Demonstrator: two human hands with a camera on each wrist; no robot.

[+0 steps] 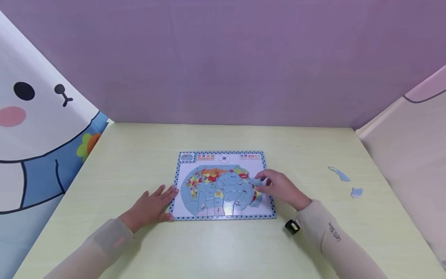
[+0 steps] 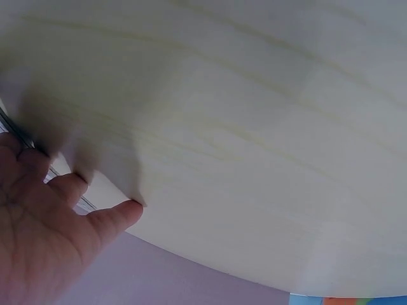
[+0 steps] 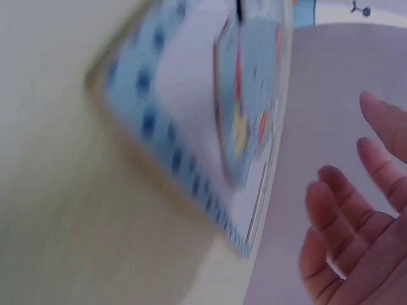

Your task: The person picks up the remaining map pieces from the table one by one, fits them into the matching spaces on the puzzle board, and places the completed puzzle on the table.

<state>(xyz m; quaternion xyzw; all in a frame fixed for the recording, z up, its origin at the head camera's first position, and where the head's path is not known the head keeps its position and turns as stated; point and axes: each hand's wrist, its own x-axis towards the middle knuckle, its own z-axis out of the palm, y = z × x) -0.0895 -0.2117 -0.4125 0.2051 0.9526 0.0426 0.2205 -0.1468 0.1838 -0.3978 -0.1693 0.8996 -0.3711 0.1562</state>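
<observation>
A world-map jigsaw puzzle (image 1: 223,186) sits in its white board, bordered in blue dots. My left hand (image 1: 153,205) rests against the board's left edge with fingers spread; in the left wrist view the hand (image 2: 48,210) has its thumb out on the table. Over the map's right side, my right hand (image 1: 280,188) pinches a light blue puzzle piece (image 1: 258,181) between thumb and fingers. In the right wrist view, the board's corner (image 3: 143,82) is blurred, the right hand (image 3: 362,235) has bent fingers, and the piece does not show.
Two loose puzzle pieces lie on the table to the right: a long curved piece (image 1: 339,174) and a small blue piece (image 1: 357,192). A purple wall (image 1: 230,66) stands behind the pale table (image 1: 216,248). A cartoon-printed cloth (image 1: 38,128) hangs at the left.
</observation>
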